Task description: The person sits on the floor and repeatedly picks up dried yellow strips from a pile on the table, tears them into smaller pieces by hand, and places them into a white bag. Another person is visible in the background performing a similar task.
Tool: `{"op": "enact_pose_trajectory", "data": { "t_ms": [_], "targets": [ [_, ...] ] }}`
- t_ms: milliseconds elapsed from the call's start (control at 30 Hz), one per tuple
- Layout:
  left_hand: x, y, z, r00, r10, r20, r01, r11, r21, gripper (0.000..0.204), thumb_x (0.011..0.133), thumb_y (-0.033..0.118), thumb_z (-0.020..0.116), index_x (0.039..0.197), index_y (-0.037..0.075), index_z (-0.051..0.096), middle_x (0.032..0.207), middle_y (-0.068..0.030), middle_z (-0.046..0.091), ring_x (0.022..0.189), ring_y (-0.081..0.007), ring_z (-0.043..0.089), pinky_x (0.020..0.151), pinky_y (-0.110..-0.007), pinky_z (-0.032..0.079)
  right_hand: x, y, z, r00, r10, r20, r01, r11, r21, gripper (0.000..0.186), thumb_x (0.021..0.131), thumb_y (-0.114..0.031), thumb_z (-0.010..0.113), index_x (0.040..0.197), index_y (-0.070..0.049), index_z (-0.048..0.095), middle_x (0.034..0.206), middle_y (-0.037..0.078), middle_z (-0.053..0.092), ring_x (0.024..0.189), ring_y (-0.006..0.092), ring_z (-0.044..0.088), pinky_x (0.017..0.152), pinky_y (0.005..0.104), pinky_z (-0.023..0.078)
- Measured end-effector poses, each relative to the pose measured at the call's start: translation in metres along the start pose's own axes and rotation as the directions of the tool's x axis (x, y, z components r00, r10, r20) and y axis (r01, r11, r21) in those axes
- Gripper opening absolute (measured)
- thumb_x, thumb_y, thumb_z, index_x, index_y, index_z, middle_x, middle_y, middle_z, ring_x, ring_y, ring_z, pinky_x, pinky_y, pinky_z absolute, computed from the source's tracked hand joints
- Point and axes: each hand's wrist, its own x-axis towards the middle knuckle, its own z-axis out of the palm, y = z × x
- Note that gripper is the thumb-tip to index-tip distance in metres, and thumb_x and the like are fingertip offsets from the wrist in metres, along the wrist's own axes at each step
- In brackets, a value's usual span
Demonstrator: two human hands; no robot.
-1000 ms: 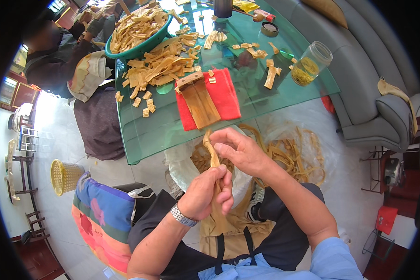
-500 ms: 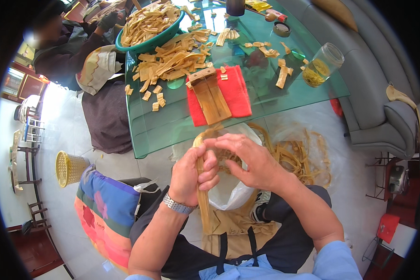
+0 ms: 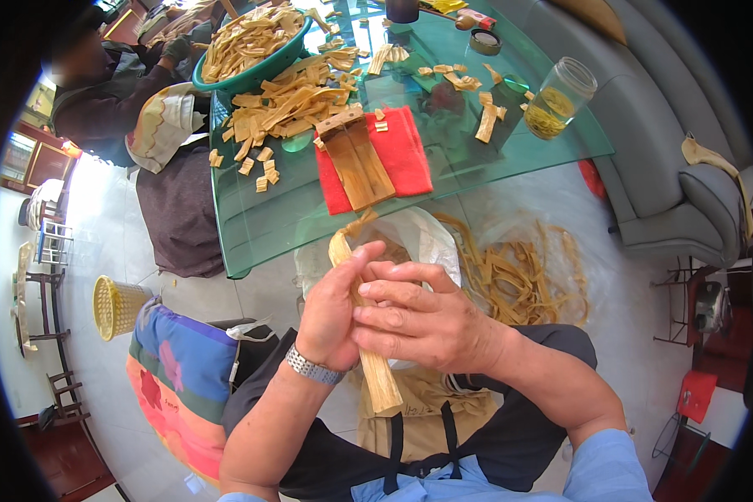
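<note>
A long tan flat strip point(image 3: 379, 386) runs through my hands in front of my lap. Its upper end curls above my left thumb, and its wider lower end shows below my palms. My left hand point(image 3: 330, 316) is closed about the strip, with its fingers mostly hidden. Over it lies my right hand point(image 3: 431, 322), its fingers across the strip and pressed on my left palm. Just beyond, a white bag point(image 3: 437, 247) stands with its mouth towards me. A wooden grooved block point(image 3: 358, 167) rests on a red cloth point(image 3: 412, 159) on the glass table.
The glass table point(image 3: 268, 238) holds a heap of tan pieces point(image 3: 289, 109), a green basin point(image 3: 251, 79) full of more, and a glass jar point(image 3: 560, 99). Coiled strips point(image 3: 519, 280) lie on plastic to the right. A co-worker point(image 3: 100, 100) sits at the far left, near a yellow basket point(image 3: 117, 307).
My right hand has come down and left, from the strip's upper part onto my left palm. The strip's lower end has risen. The whole view has shifted slightly.
</note>
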Motion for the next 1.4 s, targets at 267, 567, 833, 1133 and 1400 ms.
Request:
{"op": "enact_pose_trajectory", "data": {
  "t_ms": [267,567,833,1133,1400],
  "targets": [
    [0.002,-0.003,-0.024,0.949,-0.100,0.300,0.122,0.991,-0.053,0.026,0.106,0.018,0.052,0.125,0.005,0.061,0.105,-0.0054,0.068,0.096,-0.0161,0.067,0.084,-0.031,0.057,0.013,-0.006,0.002,0.997,-0.044,-0.062,0.051,0.992,0.118,0.020,0.080,-0.012,0.070,0.100,-0.013,0.070,0.086,-0.001,0.061,0.090,0.0179,0.064,0.094,0.0369,0.050],
    [-0.016,-0.006,0.001,0.913,-0.208,0.350,-0.147,0.634,0.759,0.019,0.104,0.011,0.046,0.110,0.002,0.061,0.092,-0.0066,0.068,0.075,-0.0135,0.070,0.069,-0.029,0.059,0.017,-0.003,0.000,0.866,0.500,-0.003,-0.406,0.707,0.579,0.017,0.097,-0.019,0.069,0.101,-0.002,0.070,0.083,0.009,0.066,0.077,0.0276,0.062,0.073,0.0368,0.049],
    [-0.012,-0.005,-0.005,0.919,-0.272,0.287,-0.139,0.455,0.879,0.020,0.106,0.015,0.050,0.107,0.001,0.064,0.088,-0.0029,0.065,0.074,-0.0114,0.065,0.069,-0.027,0.056,0.010,0.010,0.007,0.657,0.685,0.314,-0.719,0.445,0.534,0.026,0.104,-0.023,0.057,0.095,0.000,0.065,0.079,0.009,0.063,0.072,0.0167,0.061,0.066,0.0322,0.050],
    [-0.018,0.012,-0.009,0.957,0.133,0.257,-0.279,0.191,0.941,0.016,0.100,0.005,0.055,0.115,0.000,0.059,0.099,-0.0061,0.062,0.086,-0.0133,0.063,0.075,-0.028,0.055,0.006,0.035,-0.001,0.324,0.677,0.661,-0.861,-0.078,0.502,0.034,0.103,-0.028,0.046,0.087,-0.002,0.061,0.070,0.006,0.062,0.056,0.0145,0.059,0.053,0.0305,0.047],
    [-0.004,0.003,-0.022,0.728,0.426,0.537,-0.606,0.033,0.795,0.024,0.093,-0.005,0.062,0.115,0.001,0.056,0.110,-0.0122,0.064,0.101,-0.0218,0.066,0.091,-0.033,0.054,0.009,0.050,0.004,0.205,0.432,0.878,-0.895,-0.281,0.347,0.031,0.101,-0.032,0.046,0.089,-0.009,0.061,0.069,0.000,0.054,0.054,0.0087,0.048,0.049,0.0248,0.038]
  ]
}}
